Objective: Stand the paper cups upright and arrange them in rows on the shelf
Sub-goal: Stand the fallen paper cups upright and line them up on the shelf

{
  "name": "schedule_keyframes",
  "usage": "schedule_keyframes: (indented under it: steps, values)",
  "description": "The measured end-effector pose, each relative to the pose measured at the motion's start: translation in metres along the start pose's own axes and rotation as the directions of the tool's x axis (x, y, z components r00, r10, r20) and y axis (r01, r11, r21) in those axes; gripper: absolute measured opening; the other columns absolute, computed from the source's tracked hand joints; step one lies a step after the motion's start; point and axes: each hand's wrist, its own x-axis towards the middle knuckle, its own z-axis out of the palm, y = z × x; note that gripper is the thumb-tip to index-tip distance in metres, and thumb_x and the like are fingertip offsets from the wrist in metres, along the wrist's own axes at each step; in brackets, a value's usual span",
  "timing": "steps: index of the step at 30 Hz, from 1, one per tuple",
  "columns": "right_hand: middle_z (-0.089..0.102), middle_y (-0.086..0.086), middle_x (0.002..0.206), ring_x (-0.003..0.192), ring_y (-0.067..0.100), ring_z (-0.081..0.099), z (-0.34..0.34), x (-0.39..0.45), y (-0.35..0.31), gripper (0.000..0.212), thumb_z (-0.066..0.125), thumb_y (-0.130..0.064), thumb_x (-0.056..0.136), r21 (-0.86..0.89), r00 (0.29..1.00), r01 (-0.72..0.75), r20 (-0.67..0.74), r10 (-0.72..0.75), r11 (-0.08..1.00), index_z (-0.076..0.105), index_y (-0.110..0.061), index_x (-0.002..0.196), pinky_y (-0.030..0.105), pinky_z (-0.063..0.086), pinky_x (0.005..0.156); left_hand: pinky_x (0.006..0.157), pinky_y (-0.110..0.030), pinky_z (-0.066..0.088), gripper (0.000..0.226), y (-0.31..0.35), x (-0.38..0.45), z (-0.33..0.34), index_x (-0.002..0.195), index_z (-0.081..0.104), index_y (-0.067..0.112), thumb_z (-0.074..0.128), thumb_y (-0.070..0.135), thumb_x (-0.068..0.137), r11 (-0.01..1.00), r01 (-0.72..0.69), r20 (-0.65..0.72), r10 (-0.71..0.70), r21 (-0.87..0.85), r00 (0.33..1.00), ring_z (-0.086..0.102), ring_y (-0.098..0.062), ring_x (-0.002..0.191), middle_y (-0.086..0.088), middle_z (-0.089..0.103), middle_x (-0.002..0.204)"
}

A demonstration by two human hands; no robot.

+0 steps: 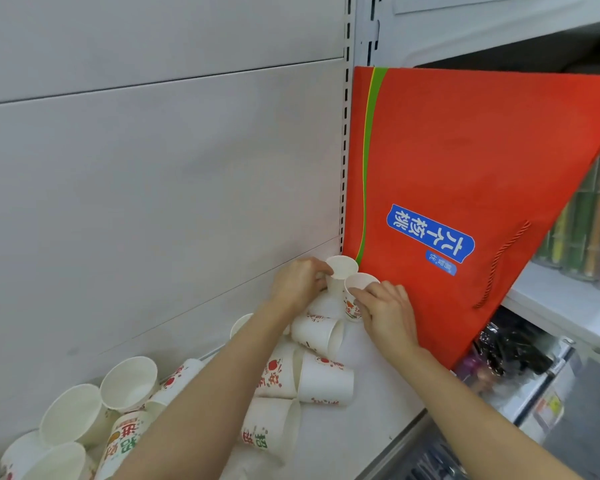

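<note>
Paper cups on white shelf, two held upright at the far corner.
Nearest, empty cups are seen heaped at lower left, some open-mouth up, some tipped; toppled cups are scattered mid-shelf. Farther back, the left hand is closed around one upright empty cup, the right hand around another, just beside a red paper bag.

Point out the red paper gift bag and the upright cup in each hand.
Red paper gift bag (465, 161): head view, front panel.
Left hand's cup (342, 265): head view, rim.
Right hand's cup (361, 280): head view, rim.
</note>
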Motion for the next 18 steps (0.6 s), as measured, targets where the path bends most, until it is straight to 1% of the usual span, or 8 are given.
schedule_keyframes:
  steps: [2, 4, 8, 10, 12, 14, 16, 18]
  values:
    - [0.063, -0.002, 0.079, 0.073, 0.026, 0.051, -0.003, -0.001, 0.002, 0.034, 0.079, -0.004, 0.070, 0.021, 0.999, 0.034, -0.008, -0.033, 0.999, 0.072, -0.018, 0.099, 0.036, 0.042, 0.063, 0.078, -0.026, 0.047, 0.041, -0.017, -0.010, -0.010, 0.111, 0.069, 0.034, 0.054, 0.006, 0.086, 1.000, 0.028, 0.070, -0.028, -0.003, 0.997, 0.058, -0.014, 0.111, 0.014, 0.063, 0.124]
    - [0.066, -0.002, 0.087, 0.080, 0.026, 0.052, -0.007, -0.003, 0.003, 0.030, 0.078, -0.008, 0.073, 0.058, 0.997, 0.072, -0.045, -0.069, 0.996, 0.071, -0.015, 0.102, 0.038, 0.044, 0.066, 0.082, -0.028, 0.050, 0.048, -0.033, -0.020, -0.018, 0.113, 0.068, 0.035, 0.052, 0.000, 0.084, 0.999, 0.021, 0.140, -0.026, 0.037, 0.990, 0.060, -0.014, 0.111, 0.012, 0.064, 0.123]
    - [0.067, -0.003, 0.094, 0.090, 0.021, 0.052, -0.017, -0.012, -0.007, 0.024, 0.062, -0.025, 0.086, 0.214, 0.987, 0.145, -0.105, -0.125, 0.966, 0.071, -0.012, 0.104, 0.033, 0.043, 0.076, 0.087, -0.036, 0.049, 0.052, -0.043, -0.034, -0.023, 0.126, 0.061, 0.026, 0.052, -0.004, 0.084, 0.959, -0.079, 0.298, -0.006, 0.273, 0.955, 0.057, -0.020, 0.112, 0.004, 0.060, 0.125]
    - [0.067, -0.003, 0.095, 0.091, 0.020, 0.055, -0.020, -0.014, -0.018, 0.027, 0.060, -0.031, 0.087, 0.340, 0.992, 0.129, -0.035, -0.125, 0.932, 0.071, -0.013, 0.105, 0.030, 0.045, 0.079, 0.079, -0.034, 0.048, 0.044, -0.043, -0.035, -0.021, 0.124, 0.060, 0.027, 0.052, 0.002, 0.088, 0.927, -0.115, 0.269, 0.016, 0.358, 0.963, 0.059, -0.023, 0.105, 0.003, 0.062, 0.117]
    - [0.067, -0.003, 0.099, 0.092, 0.020, 0.057, -0.023, -0.016, -0.028, 0.032, 0.059, -0.037, 0.086, 0.400, 0.988, 0.078, 0.091, -0.124, 0.913, 0.071, -0.014, 0.106, 0.031, 0.048, 0.080, 0.069, -0.030, 0.042, 0.033, -0.043, -0.033, -0.019, 0.113, 0.064, 0.029, 0.052, 0.009, 0.090, 0.885, -0.149, 0.199, 0.066, 0.442, 0.978, 0.063, -0.023, 0.097, 0.003, 0.065, 0.105]
    - [0.067, -0.002, 0.104, 0.097, 0.022, 0.058, -0.027, -0.014, -0.035, 0.038, 0.062, -0.039, 0.082, 0.389, 0.966, 0.017, 0.233, -0.116, 0.921, 0.069, -0.015, 0.110, 0.031, 0.047, 0.084, 0.066, -0.028, 0.038, 0.027, -0.040, -0.029, -0.021, 0.107, 0.068, 0.029, 0.050, 0.014, 0.093, 0.862, -0.129, 0.135, 0.071, 0.490, 0.988, 0.064, -0.024, 0.094, 0.004, 0.066, 0.103]
    - [0.064, -0.003, 0.114, 0.107, 0.022, 0.054, -0.028, -0.012, -0.037, 0.044, 0.066, -0.040, 0.082, 0.338, 0.932, -0.037, 0.352, -0.089, 0.940, 0.064, -0.017, 0.119, 0.028, 0.039, 0.089, 0.067, -0.030, 0.040, 0.025, -0.033, -0.024, -0.022, 0.104, 0.069, 0.025, 0.049, 0.015, 0.093, 0.843, -0.078, 0.084, 0.040, 0.531, 0.996, 0.065, -0.026, 0.093, 0.002, 0.068, 0.105]
    - [0.061, -0.004, 0.120, 0.110, 0.019, 0.049, -0.028, -0.012, -0.039, 0.048, 0.066, -0.041, 0.082, 0.301, 0.913, -0.075, 0.403, -0.056, 0.951, 0.060, -0.019, 0.124, 0.026, 0.036, 0.090, 0.064, -0.031, 0.038, 0.021, -0.025, -0.019, -0.023, 0.098, 0.067, 0.021, 0.049, 0.013, 0.091, 0.825, -0.024, 0.059, -0.011, 0.565, 0.998, 0.065, -0.029, 0.091, -0.003, 0.069, 0.101]
